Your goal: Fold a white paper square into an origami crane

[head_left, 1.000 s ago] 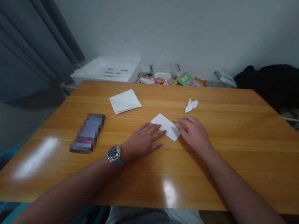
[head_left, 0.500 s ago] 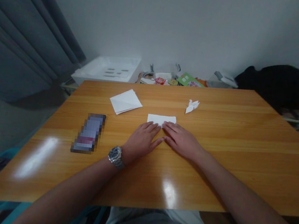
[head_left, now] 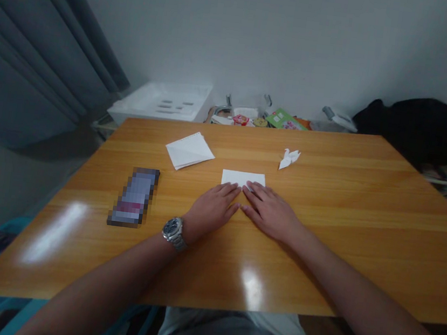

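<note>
A white sheet of paper (head_left: 242, 177), folded into a rectangle, lies flat on the wooden table in front of me. The fingers of my left hand (head_left: 212, 207) are stretched out and press on its near edge, left of the middle. My right hand (head_left: 270, 211) lies flat too, its fingertips on the same edge a little further right. Both thumbs rest on the table below the paper, close to each other. My fingers hide the near edge. Beyond the paper to the right stands a white folded paper crane (head_left: 289, 159).
Left of the folded paper lies a small stack of white paper (head_left: 190, 151). A phone (head_left: 134, 197), blurred out, is at the left of the table (head_left: 365, 206). Behind the far edge are a white plastic tray (head_left: 166, 101), a green booklet (head_left: 284, 119) and a black cloth (head_left: 419, 129).
My thumbs have moved slightly, the left one back from the right. The fingers stay on the paper's near edge. The whole view has shifted a little.
</note>
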Tool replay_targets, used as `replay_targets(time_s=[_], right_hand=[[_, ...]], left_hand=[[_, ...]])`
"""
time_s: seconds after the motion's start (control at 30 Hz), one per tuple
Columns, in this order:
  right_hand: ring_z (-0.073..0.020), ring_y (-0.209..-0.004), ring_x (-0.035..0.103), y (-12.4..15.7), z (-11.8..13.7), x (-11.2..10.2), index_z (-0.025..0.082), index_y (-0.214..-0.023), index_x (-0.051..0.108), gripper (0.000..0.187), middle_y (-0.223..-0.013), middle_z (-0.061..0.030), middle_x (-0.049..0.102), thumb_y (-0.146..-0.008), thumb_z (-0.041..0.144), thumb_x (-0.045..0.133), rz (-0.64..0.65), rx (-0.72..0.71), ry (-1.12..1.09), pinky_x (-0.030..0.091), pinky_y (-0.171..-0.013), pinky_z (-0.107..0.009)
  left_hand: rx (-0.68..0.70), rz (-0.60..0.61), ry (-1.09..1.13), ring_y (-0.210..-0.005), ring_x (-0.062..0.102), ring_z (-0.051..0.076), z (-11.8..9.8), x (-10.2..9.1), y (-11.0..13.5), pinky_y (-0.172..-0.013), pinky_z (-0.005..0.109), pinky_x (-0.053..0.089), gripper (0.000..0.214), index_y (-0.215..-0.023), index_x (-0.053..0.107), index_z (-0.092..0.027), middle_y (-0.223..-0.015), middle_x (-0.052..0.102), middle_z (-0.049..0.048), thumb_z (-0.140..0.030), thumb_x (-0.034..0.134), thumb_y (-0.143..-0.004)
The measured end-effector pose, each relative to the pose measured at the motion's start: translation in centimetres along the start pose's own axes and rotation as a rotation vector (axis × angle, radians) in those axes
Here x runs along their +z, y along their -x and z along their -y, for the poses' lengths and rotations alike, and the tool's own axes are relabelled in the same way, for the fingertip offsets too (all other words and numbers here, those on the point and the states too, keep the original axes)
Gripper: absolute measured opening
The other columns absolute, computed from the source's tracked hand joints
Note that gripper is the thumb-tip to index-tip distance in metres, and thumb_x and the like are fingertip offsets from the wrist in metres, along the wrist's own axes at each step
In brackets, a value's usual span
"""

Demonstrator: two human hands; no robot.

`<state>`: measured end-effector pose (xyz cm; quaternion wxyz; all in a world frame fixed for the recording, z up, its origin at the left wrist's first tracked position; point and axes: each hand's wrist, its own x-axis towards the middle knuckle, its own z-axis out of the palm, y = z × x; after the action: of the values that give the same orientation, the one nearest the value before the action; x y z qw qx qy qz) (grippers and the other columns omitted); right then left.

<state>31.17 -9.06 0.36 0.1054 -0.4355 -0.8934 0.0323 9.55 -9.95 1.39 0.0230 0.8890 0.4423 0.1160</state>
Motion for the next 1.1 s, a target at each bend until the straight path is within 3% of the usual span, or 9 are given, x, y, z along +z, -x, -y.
replay_targets(time_s=[0.27,0.63,0.83,1.1], right_hand=[[-0.0262,-0.149,0.029,1.4,-1.4,-0.8,0.011,-0.155,0.034,0.058,-0.161,-0.0128,0.031,-0.105,0.039,0.025,0.108,0.009,-0.005,0.027,-0.122,-0.047],[-0.0275,-0.149,0.027,2.4,-2.8,-1.4,0.006,-0.155,0.033,0.071,-0.161,-0.0179,0.026,-0.102,0.052,0.024,0.211,0.055,-0.033,0.027,-0.122,-0.046],[-0.0283,-0.15,0.026,2.3,-2.5,-1.5,0.008,-0.156,0.032,0.074,-0.162,-0.0169,0.025,-0.1,0.056,0.027,0.228,0.089,-0.059,0.025,-0.123,-0.046],[-0.0305,-0.149,0.028,2.4,-2.6,-1.7,0.008,-0.155,0.035,0.073,-0.161,-0.0179,0.027,-0.1,0.057,0.03,0.208,0.101,-0.046,0.028,-0.121,-0.045]], left_hand=[[-0.021,-0.004,-0.036,-0.14,0.044,0.023,-0.1,0.2,0.5,-0.119,0.04,0.031,0.048,-0.145,0.047,-0.014,-0.152,0.047,0.0119,-0.037,0.034,-0.105],[-0.012,0.065,-0.044,-0.146,0.036,0.023,0.2,0.0,0.6,-0.121,0.045,0.027,0.052,-0.152,0.037,-0.017,-0.158,0.038,0.0092,-0.04,0.032,-0.105],[-0.071,0.067,-0.18,-0.143,0.041,0.027,0.4,-1.4,1.4,-0.12,0.048,0.028,0.053,-0.143,0.048,-0.005,-0.15,0.047,0.0201,-0.038,0.032,-0.105],[-0.154,0.036,-0.287,-0.137,0.047,0.031,-0.1,-1.6,1.3,-0.121,0.049,0.025,0.056,-0.134,0.057,0.0,-0.142,0.054,0.0237,-0.041,0.037,-0.103]])
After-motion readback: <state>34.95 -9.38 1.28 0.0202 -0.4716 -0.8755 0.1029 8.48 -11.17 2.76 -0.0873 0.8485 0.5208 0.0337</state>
